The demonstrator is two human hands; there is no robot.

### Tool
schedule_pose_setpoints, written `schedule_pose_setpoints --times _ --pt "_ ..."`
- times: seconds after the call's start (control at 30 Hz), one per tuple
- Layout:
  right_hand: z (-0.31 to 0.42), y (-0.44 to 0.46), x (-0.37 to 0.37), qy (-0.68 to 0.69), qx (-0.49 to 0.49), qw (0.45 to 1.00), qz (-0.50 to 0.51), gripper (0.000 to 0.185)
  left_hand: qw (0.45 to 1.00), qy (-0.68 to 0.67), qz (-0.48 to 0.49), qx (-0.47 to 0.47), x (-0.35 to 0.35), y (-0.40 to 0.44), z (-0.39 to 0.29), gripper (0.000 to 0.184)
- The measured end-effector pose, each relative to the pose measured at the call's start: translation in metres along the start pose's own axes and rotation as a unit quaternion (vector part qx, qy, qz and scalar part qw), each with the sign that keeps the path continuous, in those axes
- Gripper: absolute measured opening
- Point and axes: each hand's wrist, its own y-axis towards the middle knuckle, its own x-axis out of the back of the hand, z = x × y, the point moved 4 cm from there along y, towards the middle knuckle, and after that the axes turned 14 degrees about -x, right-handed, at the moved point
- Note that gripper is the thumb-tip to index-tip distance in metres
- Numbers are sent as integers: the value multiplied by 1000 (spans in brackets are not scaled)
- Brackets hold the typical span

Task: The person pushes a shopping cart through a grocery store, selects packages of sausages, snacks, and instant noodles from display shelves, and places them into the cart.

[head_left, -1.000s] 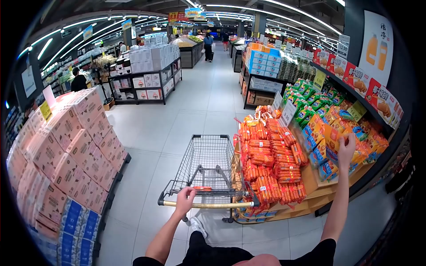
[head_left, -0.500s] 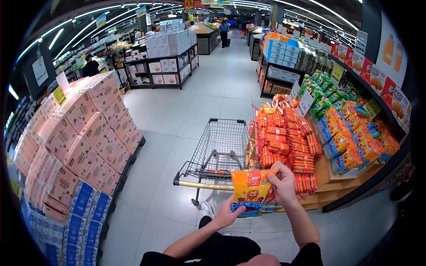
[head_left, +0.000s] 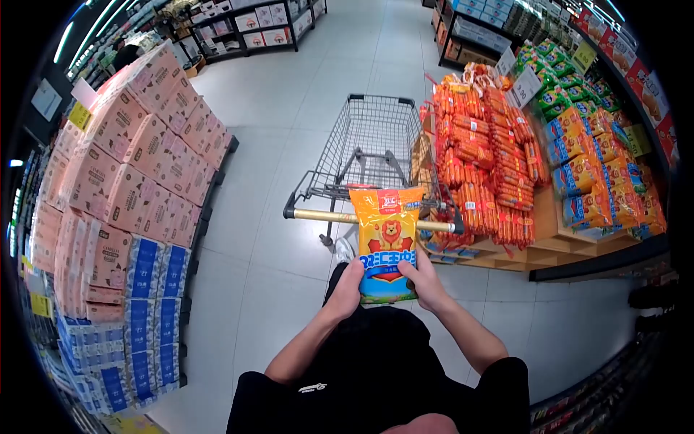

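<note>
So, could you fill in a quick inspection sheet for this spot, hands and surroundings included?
Surface: pale tiled floor, with light reflections.
Things in hand: orange-and-blue pouch with a lion picture, upright, in front of the cart handle.
Clutter: small reddish item behind the handle, too unclear to identify.
Hands: left hand and right hand grip the pouch's lower sides.
Cables: nothing seen.
Surroundings: left, pink boxes and blue-and-white packs stacked; right, red packs, orange-and-blue packs and green packs on display; dark shelving ahead.
</note>
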Motion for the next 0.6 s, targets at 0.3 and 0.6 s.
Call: schedule_pose_setpoints --times 0.3,0.6 --pt "-19 -13 12 47 -19 999 7 65 994 -65 78 51 -3 -1 9 66" --pt "-53 -10 30 109 -17 994 -19 61 994 1 76 74 -7 7 23 54"
